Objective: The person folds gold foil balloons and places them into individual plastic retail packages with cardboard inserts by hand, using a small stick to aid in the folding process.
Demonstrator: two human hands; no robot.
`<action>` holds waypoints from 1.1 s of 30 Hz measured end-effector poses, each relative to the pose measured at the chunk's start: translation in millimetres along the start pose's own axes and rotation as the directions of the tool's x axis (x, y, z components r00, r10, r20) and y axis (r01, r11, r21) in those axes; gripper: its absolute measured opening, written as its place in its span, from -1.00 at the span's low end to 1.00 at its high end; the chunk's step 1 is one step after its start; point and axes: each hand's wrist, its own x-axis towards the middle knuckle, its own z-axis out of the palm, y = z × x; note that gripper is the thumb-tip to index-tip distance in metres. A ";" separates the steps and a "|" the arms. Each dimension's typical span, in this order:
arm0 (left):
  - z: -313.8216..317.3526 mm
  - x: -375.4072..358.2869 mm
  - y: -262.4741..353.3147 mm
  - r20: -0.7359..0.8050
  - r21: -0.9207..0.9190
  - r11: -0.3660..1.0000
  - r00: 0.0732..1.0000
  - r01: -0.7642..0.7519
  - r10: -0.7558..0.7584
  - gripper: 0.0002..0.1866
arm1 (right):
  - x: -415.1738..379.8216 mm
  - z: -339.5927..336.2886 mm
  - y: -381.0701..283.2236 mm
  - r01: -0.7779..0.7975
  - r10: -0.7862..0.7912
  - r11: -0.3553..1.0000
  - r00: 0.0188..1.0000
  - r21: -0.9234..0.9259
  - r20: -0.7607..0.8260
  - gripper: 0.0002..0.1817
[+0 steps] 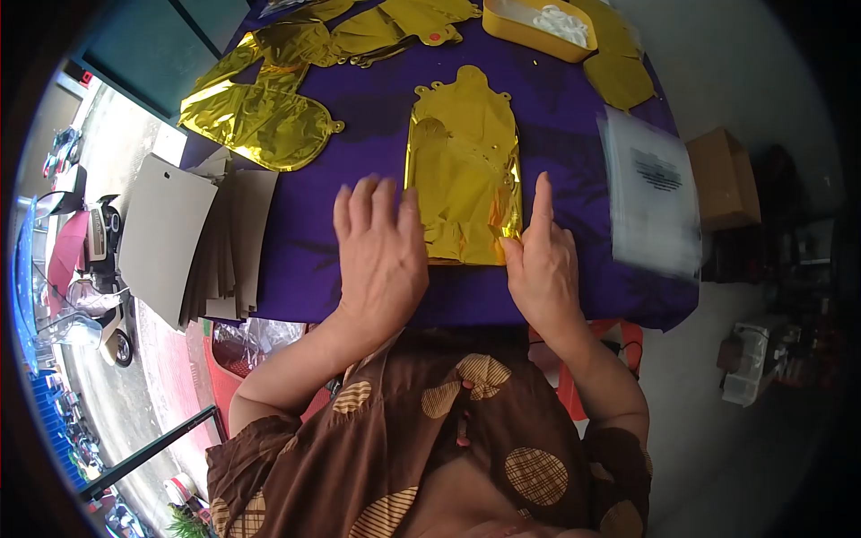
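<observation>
Nearest the head camera is the person's brown shirt, patterned with round tan patches, lower than both hands in the view. Both forearms reach from its sleeves over a purple cloth.

The left hand is open, back up, its fingers stretched away from the body and only slightly apart. It overlaps the lower left edge of a gold foil; whether the palm presses on it I cannot tell. The right hand is partly open, index finger straight, thumb spread out at the foil's lower right corner, the other fingers curled. Neither hand visibly grips anything.

The foil lies flat between the hands and extends beyond them, its rounded top and small tabs farthest off. Beyond the left hand are more foils, crumpled and shiny; beside that hand, farther left, stands a stack of grey card.

Beyond the right hand sit a yellow tub with white stuff inside and a foil sheet. Right of that hand are clear bags, then a cardboard box.
</observation>
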 end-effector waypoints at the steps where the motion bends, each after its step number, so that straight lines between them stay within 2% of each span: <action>1: 0.0 4.3 2.7 0.022 -0.069 0.996 0.999 -0.048 0.050 -0.39 | 0.6 0.4 0.0 0.017 -0.017 1.000 1.000 -0.015 -0.007 -0.04; 3: 0.7 13.8 8.3 0.056 -0.206 0.969 0.987 -0.136 0.151 -0.28 | 1.8 0.7 0.6 0.040 -0.040 0.999 0.999 -0.020 -0.009 -0.04; 4: 2.7 17.1 8.6 0.133 -0.343 0.927 0.969 -0.153 0.209 -0.21 | 2.0 0.8 0.9 0.053 -0.053 0.998 0.999 -0.023 -0.009 -0.04; 7: 26.3 14.1 5.1 0.218 -0.294 0.936 0.939 -0.196 0.265 -0.16 | 2.1 1.9 1.0 0.048 -0.049 0.998 0.999 -0.036 -0.019 -0.04; 8: 30.4 11.8 5.2 0.234 -0.220 0.951 0.935 -0.215 0.266 -0.14 | 1.6 2.8 0.8 0.039 -0.040 0.998 0.999 -0.058 -0.020 -0.03; 11: 26.0 12.8 7.5 0.284 -0.184 0.961 0.924 -0.208 0.255 -0.15 | -2.8 6.2 1.9 0.018 -0.025 0.990 0.999 -0.137 -0.045 -0.01; 13: 26.5 12.8 8.0 0.287 -0.167 0.964 0.925 -0.208 0.249 -0.15 | -2.8 6.9 6.7 0.018 -0.041 0.977 0.994 -0.211 -0.104 -0.03; 16: 28.0 11.9 8.7 0.281 -0.159 0.964 0.927 -0.211 0.249 -0.15 | 0.6 5.3 16.4 -0.034 0.005 0.964 0.994 -0.265 -0.112 -0.04; 19: 30.4 11.6 8.2 0.274 -0.154 0.962 0.925 -0.227 0.262 -0.16 | 6.5 0.0 22.3 -0.074 0.027 0.939 0.989 -0.336 -0.142 -0.14; 22: 30.5 10.2 6.5 0.264 -0.148 0.959 0.925 -0.240 0.273 -0.16 | -3.7 -14.7 29.2 -0.022 0.003 0.996 0.974 -0.082 -0.225 -0.48; 23: 29.8 8.3 6.9 0.259 -0.150 0.958 0.926 -0.243 0.276 -0.17 | -11.2 -26.8 26.7 -0.139 0.149 0.983 0.986 0.122 -0.074 -0.58; 25: 26.5 -0.5 8.1 0.247 -0.157 0.952 0.923 -0.262 0.295 -0.17 | -36.7 -56.7 15.1 -0.430 0.327 0.791 0.898 0.436 0.294 -0.69; 28: 15.4 -18.9 16.5 0.254 -0.178 0.942 0.912 -0.283 0.322 -0.18 | -77.8 -67.8 16.2 -0.654 0.304 0.614 0.713 0.442 0.632 -0.60; 31: 2.4 -42.7 28.7 0.262 -0.209 0.932 0.901 -0.296 0.345 -0.17 | -112.5 -44.6 23.2 -0.543 0.226 0.701 0.783 0.462 0.579 -0.55; 32: -2.8 -49.9 33.0 0.263 -0.223 0.926 0.896 -0.303 0.357 -0.16 | -122.7 -30.8 28.9 -0.517 0.171 0.643 0.816 0.565 0.552 -0.54; 33: -7.1 -57.2 37.6 0.263 -0.238 0.920 0.892 -0.311 0.369 -0.16 | -126.0 -24.0 29.7 -0.543 0.136 0.511 0.816 0.666 0.562 -0.57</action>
